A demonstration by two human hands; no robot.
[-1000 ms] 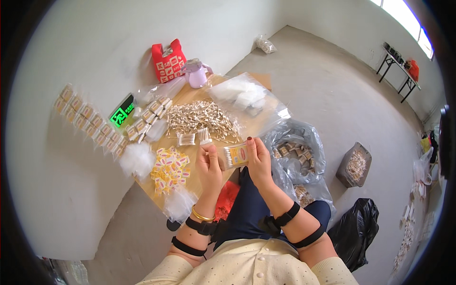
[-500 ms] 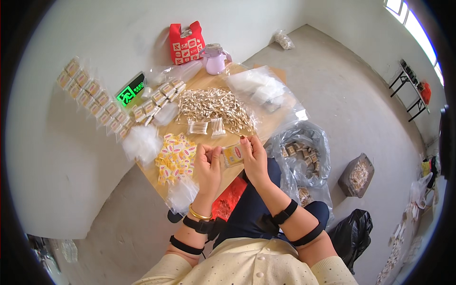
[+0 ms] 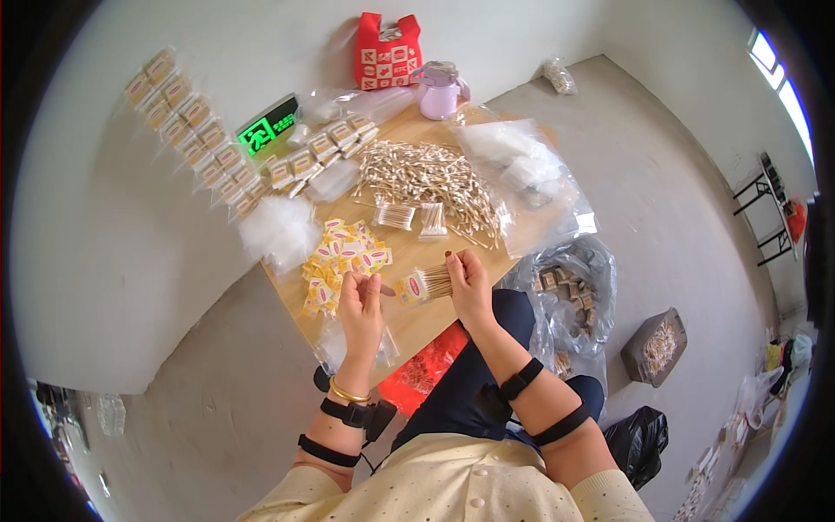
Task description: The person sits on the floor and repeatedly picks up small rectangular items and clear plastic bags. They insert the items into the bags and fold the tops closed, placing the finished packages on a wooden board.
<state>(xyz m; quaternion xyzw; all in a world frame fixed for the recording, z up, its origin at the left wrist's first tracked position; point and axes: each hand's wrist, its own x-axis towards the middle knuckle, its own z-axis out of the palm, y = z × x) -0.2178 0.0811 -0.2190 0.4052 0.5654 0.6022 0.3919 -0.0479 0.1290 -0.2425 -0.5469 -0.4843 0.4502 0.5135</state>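
Observation:
My right hand (image 3: 470, 285) grips a bundle of cotton swabs (image 3: 437, 282) between thumb and fingers. A yellow and white card (image 3: 410, 288) with a red oval lies against the bundle's left end. My left hand (image 3: 360, 300) is just left of the card, one blurred finger stretched toward it, and nothing shows in its grasp. Beyond the hands, a heap of loose cotton swabs (image 3: 426, 178) covers the table (image 3: 339, 209). Two small swab bundles (image 3: 396, 216) lie at its near edge. A pile of yellow and white cards (image 3: 335, 261) is beside my left hand.
Packed swab bundles (image 3: 300, 165) stand in rows at the table's far left. Clear plastic bags (image 3: 278, 230) lie at the left, with more clear bags (image 3: 522, 161) at the right. A lilac jug (image 3: 438, 94) and a red bag (image 3: 387, 56) are behind. Right of the table stands a grey bin (image 3: 654, 348).
My left hand has come away from the card and moved left. The bundle now shows its sticks between the card and my right hand. The whole view has shifted.

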